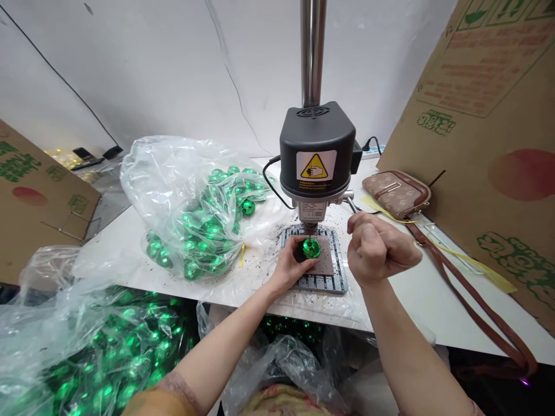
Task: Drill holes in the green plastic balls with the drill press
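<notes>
A shiny green faceted ball (311, 248), like a small disco ball, sits under the bit of a black bench drill press (318, 144). My left hand (291, 263) pinches it from the left, thumb in front and fingers behind, above a brown pad (326, 264) on the slotted metal base (318, 284). The bit comes down to the ball's top; whether it has entered cannot be made out. To the right, my right hand (381, 248) is closed in a fist around the press's feed lever (351, 203), most of its grip hidden by the fingers.
Left of the press lies a clear plastic bag (151, 167) of green balls, with one loose ball (248, 207) by its opening. Another bag of balls (108, 352) is at lower left. A brown handbag (394, 190) and cardboard box (489, 173) stand right. Dark shavings surround the base.
</notes>
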Motion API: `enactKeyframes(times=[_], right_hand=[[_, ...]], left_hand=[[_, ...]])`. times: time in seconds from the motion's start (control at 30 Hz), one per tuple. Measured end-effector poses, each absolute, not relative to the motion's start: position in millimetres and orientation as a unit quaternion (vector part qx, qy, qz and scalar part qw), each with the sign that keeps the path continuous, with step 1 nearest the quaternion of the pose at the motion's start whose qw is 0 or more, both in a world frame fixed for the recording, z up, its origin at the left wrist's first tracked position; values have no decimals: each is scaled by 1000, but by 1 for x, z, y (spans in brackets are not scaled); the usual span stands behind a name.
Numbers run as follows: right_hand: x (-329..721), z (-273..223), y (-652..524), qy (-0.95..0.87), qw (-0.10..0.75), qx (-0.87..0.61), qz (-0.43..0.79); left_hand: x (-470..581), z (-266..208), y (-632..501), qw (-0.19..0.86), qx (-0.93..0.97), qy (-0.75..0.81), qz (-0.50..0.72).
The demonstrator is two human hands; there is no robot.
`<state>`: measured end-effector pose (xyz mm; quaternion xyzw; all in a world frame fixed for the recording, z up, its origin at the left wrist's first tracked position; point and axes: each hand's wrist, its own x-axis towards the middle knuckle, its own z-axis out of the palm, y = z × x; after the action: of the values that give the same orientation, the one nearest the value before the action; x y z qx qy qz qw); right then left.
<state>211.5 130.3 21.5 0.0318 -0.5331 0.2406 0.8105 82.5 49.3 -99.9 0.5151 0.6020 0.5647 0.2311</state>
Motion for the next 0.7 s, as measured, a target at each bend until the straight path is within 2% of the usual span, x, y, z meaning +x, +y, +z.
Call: enactKeyframes(times=[0.13,0.23,0.4,0.53,0.63,0.7], right_hand=[[211,42,128,-513,814,-1,271],[210,71,129,-508,784,-61,353],[208,93,135,-507,770,-69,380],[207,88,138,-509,778,-59,363],[207,86,138,-508,782,-53,358],[207,86,138,-505,786,-43,354]], left_hand=[[83,-101,52,238,513,606,559],[87,-99,51,213,496,630,559],[100,-101,11,31,557,635,534],[112,-119,-49,-9,756,530,385],[121,-133,-84,15,800,541,260],[122,-136,-96,21,795,558,238]])
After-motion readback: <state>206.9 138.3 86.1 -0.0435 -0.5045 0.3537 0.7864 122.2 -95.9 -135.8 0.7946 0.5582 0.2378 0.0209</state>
